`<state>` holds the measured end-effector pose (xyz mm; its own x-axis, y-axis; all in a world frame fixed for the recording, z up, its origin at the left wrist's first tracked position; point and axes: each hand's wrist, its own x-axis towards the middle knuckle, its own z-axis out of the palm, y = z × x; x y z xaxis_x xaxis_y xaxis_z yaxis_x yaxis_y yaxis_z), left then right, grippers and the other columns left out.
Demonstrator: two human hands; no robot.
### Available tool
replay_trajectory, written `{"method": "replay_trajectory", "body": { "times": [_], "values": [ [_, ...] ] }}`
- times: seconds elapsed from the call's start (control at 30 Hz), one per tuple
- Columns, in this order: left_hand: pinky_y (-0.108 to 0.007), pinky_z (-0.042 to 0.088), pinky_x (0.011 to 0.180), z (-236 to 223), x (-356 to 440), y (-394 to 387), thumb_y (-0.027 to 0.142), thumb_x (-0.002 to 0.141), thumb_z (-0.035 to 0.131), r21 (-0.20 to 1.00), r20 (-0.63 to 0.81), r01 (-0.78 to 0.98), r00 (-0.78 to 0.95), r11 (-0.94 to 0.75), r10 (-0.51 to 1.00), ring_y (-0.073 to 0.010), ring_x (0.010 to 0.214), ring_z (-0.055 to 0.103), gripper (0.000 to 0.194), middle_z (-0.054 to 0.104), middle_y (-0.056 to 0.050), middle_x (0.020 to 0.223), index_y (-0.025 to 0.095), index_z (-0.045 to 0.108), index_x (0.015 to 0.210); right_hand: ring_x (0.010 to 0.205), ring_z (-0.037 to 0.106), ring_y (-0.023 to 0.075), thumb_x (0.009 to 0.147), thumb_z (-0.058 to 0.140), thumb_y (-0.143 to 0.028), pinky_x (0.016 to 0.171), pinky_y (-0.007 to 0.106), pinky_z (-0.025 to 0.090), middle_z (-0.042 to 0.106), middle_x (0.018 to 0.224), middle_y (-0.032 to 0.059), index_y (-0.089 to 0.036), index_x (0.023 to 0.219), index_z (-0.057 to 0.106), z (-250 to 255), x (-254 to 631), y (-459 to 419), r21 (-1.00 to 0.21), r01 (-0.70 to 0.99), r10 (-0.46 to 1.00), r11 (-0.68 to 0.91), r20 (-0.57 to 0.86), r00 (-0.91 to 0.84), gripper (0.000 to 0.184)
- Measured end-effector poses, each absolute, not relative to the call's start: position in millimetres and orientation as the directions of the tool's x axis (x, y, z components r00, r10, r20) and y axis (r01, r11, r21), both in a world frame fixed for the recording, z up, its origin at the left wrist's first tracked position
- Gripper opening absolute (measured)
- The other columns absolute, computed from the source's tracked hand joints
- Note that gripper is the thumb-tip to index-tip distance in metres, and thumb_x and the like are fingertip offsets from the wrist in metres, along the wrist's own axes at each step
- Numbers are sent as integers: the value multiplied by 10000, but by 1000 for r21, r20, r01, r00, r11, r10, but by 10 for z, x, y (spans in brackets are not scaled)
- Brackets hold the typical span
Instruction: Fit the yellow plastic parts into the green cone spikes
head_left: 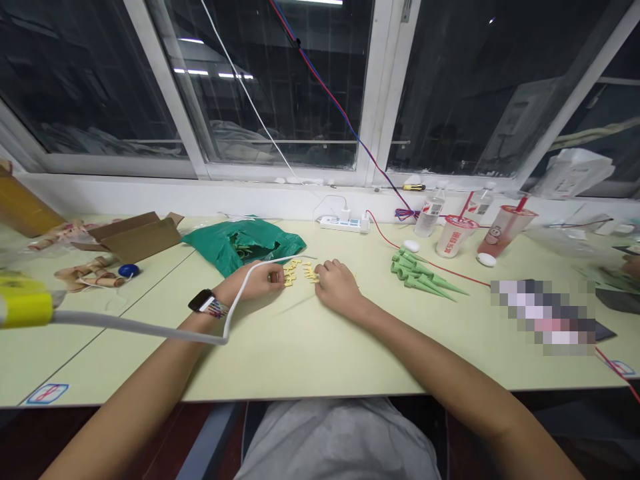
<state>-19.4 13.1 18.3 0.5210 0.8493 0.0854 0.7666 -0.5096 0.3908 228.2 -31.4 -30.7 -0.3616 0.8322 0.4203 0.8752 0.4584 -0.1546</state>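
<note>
Small yellow pieces (295, 270) lie in two uneven rows on the pale table, between my two hands. My left hand (261, 280), with a watch on its wrist, rests at the left row. Its fingers are curled together and their tips meet the yellow pieces; what they pinch, if anything, is too small to make out. On the other side, my right hand (337, 285) lies knuckles up with bent fingers by the right row. Its fingertips are partly hidden, and so is anything in them.
Behind my left hand lies a green plastic bag (215, 243). Green cone-shaped pieces (420, 273) are heaped on the right, near drink cups (454, 237). A power strip (345, 224) sits at the back. A grey cable (150, 327) crosses before my left forearm. Cardboard (137, 239) stands left.
</note>
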Motion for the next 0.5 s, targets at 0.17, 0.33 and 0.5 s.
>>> {"method": "replay_trajectory", "body": {
  "times": [0.17, 0.33, 0.5],
  "values": [
    [-290, 355, 609, 163, -140, 75, 393, 796, 655, 308, 159, 794, 499, -524, 852, -197, 678, 611, 153, 717, 0, 779, 265, 701, 865, 997, 566, 291, 908, 544, -164, 866, 413, 445, 675, 1053, 137, -178, 1057, 643, -203, 2427, -343, -187, 875, 822, 446, 472, -318, 180],
    [-284, 387, 641, 174, -39, -1, 362, 805, 654, 340, 186, 746, 544, -573, 818, -204, 733, 629, 181, 725, -11, 833, 251, 702, 939, 910, 593, 241, 898, 467, -134, 770, 352, 435, 674, 976, 92, -199, 994, 630, -40, 2993, -232, -396, 826, 795, 402, 598, -100, 200],
    [-289, 395, 660, 143, -25, 12, 361, 848, 598, 349, 175, 737, 556, -579, 813, -208, 751, 620, 186, 718, -32, 842, 230, 716, 909, 779, 594, 195, 865, 520, -156, 672, 307, 403, 670, 867, 49, -200, 915, 658, -114, 3376, -346, -475, 800, 862, 367, 497, -101, 154]
  ]
}}
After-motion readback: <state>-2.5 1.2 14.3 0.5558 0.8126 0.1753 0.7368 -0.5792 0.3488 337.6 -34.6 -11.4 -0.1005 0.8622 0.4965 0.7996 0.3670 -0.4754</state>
